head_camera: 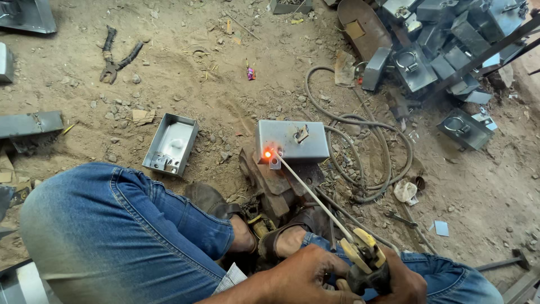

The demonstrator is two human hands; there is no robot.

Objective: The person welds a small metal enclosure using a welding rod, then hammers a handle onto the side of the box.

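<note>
A grey metal box (292, 141) rests on a rusty block (270, 180) on the dirt ground in front of my feet. A thin welding rod (315, 197) runs from a yellow and black electrode holder (367, 256) up to the box's lower left corner, where its tip glows orange (268, 153) beside a small metal tab. My left hand (306, 277) and my right hand (406, 283) both grip the holder at the bottom of the view. My knees in blue jeans (124, 225) and sandalled feet (292, 233) sit just below the box.
An open metal box (171, 143) lies to the left. Black pliers (115, 56) lie at upper left. A pile of similar metal boxes (439, 50) fills the upper right. A grey cable (360, 141) loops right of the box, with a wrench (400, 218) below. Metal pieces (31, 124) line the left edge.
</note>
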